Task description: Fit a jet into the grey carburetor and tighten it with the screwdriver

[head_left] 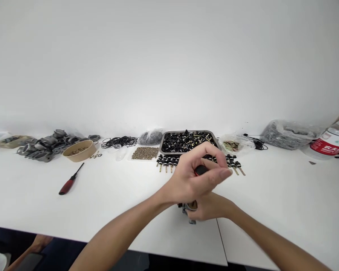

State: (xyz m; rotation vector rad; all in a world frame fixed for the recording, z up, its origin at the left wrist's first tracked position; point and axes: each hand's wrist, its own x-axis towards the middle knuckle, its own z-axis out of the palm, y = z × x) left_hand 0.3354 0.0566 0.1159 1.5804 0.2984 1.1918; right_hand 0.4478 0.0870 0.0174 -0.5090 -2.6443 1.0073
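Observation:
My left hand (196, 175) is raised over my right, its fingers curled around a screwdriver; only the black-and-red butt of the screwdriver handle (201, 170) shows, and its shaft is hidden. Beneath it, my right hand (210, 207) grips a small grey metal housing (192, 205) with a round opening and a black piece at its left side. Most of the housing is covered by my fingers. Just beyond my hands, several black-topped stems with brass-coloured ends (167, 161) lie in a row before a metal tray (161, 145) heaped with similar pieces.
Another red-and-black screwdriver (69, 183) lies left. Behind it are a paper bowl (86, 150) of small brass parts, grey housings (41, 148), black rings (120, 141) and brass-coloured bits (145, 153). Plastic bags (288, 133) and a red-labelled bottle (329, 141) stand right. Someone's hand (41, 242) shows lower left.

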